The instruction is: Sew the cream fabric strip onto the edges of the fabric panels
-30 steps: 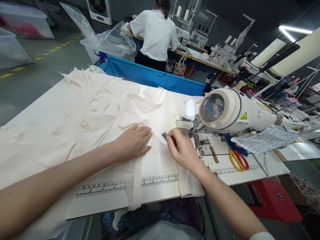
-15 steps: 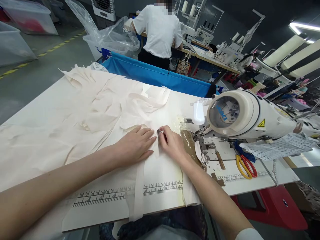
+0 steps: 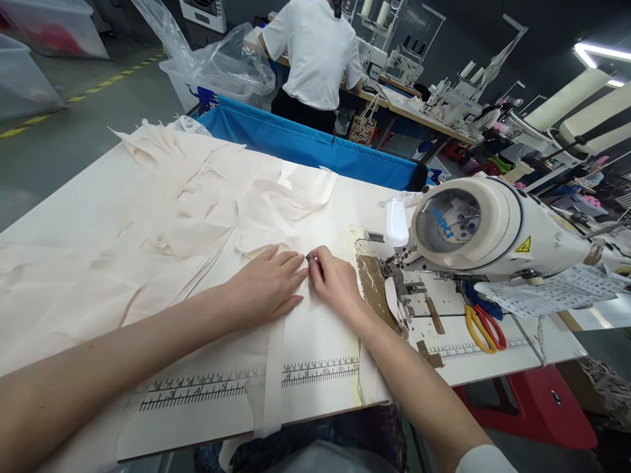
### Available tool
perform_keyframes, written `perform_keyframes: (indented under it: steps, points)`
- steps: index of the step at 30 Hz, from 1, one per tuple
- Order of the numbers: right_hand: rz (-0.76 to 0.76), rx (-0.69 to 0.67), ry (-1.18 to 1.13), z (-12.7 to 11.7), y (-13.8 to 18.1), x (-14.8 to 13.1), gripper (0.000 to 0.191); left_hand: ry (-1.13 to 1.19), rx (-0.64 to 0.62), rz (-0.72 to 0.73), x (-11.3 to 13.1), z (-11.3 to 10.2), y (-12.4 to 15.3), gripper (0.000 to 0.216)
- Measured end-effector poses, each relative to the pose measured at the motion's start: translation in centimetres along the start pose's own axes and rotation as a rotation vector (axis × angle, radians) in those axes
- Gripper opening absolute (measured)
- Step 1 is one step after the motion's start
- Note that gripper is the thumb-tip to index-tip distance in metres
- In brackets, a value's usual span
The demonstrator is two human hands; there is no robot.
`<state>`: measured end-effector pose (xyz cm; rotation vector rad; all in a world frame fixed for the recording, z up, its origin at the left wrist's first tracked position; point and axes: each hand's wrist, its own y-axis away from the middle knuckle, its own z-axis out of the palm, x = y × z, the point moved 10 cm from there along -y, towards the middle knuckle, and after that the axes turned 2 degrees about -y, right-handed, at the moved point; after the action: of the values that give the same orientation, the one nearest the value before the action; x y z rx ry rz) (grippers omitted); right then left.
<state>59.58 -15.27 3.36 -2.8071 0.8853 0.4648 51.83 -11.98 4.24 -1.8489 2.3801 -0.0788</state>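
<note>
My left hand (image 3: 266,284) lies flat, fingers stretched out, on cream fabric (image 3: 187,210) spread over the white sewing table (image 3: 73,197). Right beside its fingertips my right hand (image 3: 334,281) is closed in a pinch on a small metal tool (image 3: 310,258), pressed to the fabric. A narrow cream strip (image 3: 273,368) runs from under my hands over the printed ruler (image 3: 246,381) to the table's near edge. The white sewing machine (image 3: 488,226) stands just right of my right hand.
Yellow-and-red scissors (image 3: 480,325) lie under the machine arm. A blue fabric bin (image 3: 305,148) sits behind the table. A person in a white shirt (image 3: 315,52) stands with their back turned at a far bench. A red stool (image 3: 537,407) is at lower right.
My right hand has moved left from near the presser foot to my left hand's fingertips, carrying the small metal tool. My left hand has stayed flat on the fabric.
</note>
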Motion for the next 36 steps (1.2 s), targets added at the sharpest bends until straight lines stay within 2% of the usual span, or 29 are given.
perform_keyframes:
  steps: [6,14,28,34,36]
  points:
    - [-0.026,-0.013,0.020,-0.8,0.6,-0.3,0.013,0.030,0.040,-0.033,-0.2,-0.1,0.0,0.034]
    - [-0.010,0.072,-0.092,-2.3,2.0,1.0,0.018,0.014,-0.025,-0.021,0.2,0.1,0.2,0.042]
    - [-0.008,0.015,-0.116,-0.3,0.3,0.4,0.020,-0.053,-0.098,-0.007,0.6,0.7,-0.1,0.052]
    - [-0.016,-0.002,-0.127,-1.2,0.3,0.4,0.011,-0.035,-0.104,-0.009,0.7,1.0,0.0,0.050]
    - [-0.013,0.015,-0.161,-1.9,0.6,1.0,0.013,-0.019,-0.083,-0.014,0.6,0.8,0.1,0.048]
